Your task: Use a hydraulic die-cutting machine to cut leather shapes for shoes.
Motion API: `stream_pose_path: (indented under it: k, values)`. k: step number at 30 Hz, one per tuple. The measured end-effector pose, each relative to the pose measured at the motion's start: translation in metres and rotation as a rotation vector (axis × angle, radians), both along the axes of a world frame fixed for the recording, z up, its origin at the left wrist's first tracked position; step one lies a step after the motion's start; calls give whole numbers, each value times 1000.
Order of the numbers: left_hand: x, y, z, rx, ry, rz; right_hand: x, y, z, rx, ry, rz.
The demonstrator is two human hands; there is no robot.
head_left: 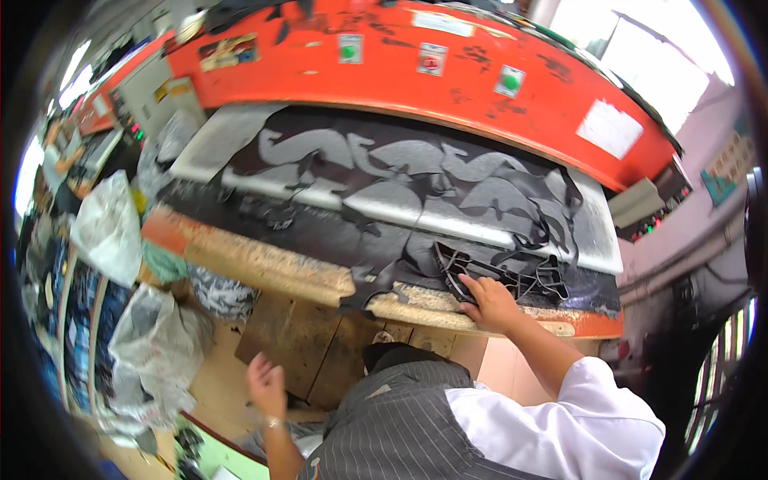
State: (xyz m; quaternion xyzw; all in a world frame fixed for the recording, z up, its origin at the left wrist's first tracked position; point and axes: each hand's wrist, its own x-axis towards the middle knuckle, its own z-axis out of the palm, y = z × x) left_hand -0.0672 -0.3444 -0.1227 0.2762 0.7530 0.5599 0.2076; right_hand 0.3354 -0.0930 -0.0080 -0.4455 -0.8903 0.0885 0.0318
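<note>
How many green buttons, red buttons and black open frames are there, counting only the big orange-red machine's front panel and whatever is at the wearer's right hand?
Green buttons: 2
Red button: 1
Black open frame at the right hand: 1
Total: 4

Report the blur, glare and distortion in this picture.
Head view: the left hand looks smeared, the right hand sharper; head view: the upper-right window is blown out white; head view: the red machine front bows, corners black.
</note>
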Motion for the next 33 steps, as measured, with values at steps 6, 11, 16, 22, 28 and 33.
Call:
stream_pose_path:
  k: [6, 11, 16, 22, 28, 33]
  values:
    - [50, 225, 115, 76, 965, -1026, -9, 32, 0, -43, 136, -63]
    - [37, 308, 119, -150, 803, -1151, -3, 58, 2, -105, 195, -129]
    - [29, 400, 138, 85, 732, -1139, 38, 74, 15, 145, 488, -412]
    - [-4, 474, 126, 51, 908, -1267, 77, 72, 21, 206, 216, -696]
    - [-120, 556, 109, -192, 1171, -1063, 48, 92, 33, 237, 197, -646]
    - [-174, 585, 109, -268, 1197, -1071, -2, 90, 44, 245, 158, -601]
